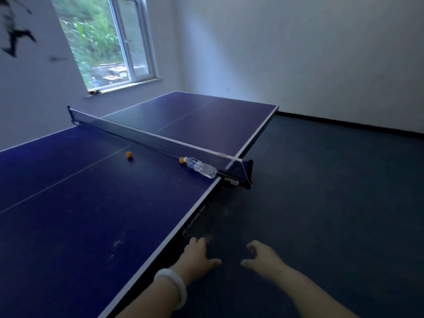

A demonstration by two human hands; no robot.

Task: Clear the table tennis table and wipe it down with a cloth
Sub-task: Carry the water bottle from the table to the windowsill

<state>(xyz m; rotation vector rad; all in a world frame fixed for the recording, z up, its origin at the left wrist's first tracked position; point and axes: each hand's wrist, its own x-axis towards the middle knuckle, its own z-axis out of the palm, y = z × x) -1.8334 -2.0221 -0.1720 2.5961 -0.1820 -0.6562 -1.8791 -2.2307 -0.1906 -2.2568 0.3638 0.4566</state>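
Observation:
A blue table tennis table [91, 214] fills the left and middle of the view, with its net [160, 141] stretched across. A clear plastic water bottle [202, 167] lies on its side against the net near the right edge. One orange ball [182, 159] rests at the bottle's cap end, another orange ball [129, 154] sits further left near the centre line. My left hand [195, 255], with a white bangle on the wrist, reaches forward just beyond the table's near right edge, fingers relaxed and empty. My right hand [261, 255] is stretched out beside it over the floor, loosely curled, holding nothing.
Dark floor [321, 203] spreads to the right of the table up to a white wall. A window [110, 42] stands in the far left wall, with a small dark object on its sill [95, 91]. No cloth is in view.

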